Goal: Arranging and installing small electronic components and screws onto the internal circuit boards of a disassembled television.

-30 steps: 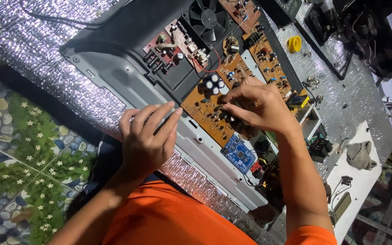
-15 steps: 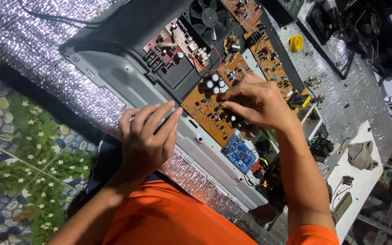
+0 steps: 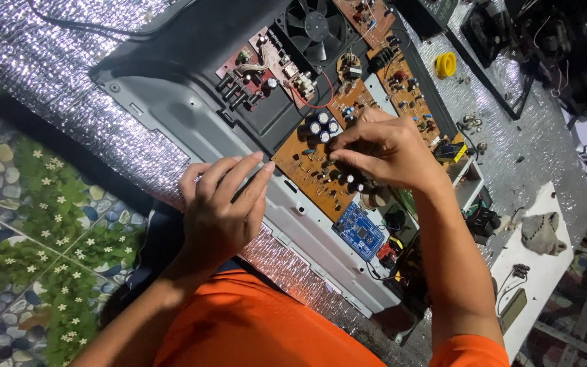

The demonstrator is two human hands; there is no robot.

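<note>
While the grey metal chassis (image 3: 191, 129) lies opened up on the silvery foil-covered bench (image 3: 28, 54), its cover is already off and the boards inside stand bare; that much of the work looks done. The right hand (image 3: 388, 153) sits over the orange circuit board (image 3: 307, 173), fingers drawn narrow and pinched together at a small dark part just at 5 o'clock of the cluster of silver-topped capacitors (image 3: 322, 127); whether the part is gripped or only touched I cannot tell, since the fingertips hide it. The left hand (image 3: 222, 211) rests flat and spread wide on the chassis rim at 8 o'clock of the board, holding nothing, seemingly steadying the case. A small blue board (image 3: 359, 231) lies at 5 o'clock of the orange one, and a black fan (image 3: 315, 28) sits at 12 o'clock. A yellow spool (image 3: 446, 65) and loose screws (image 3: 471, 124) lie on the foil at 2 o'clock. By my judgement the work on the board is midway; all boards remain seated and wired, and nothing has been lifted out.
</note>
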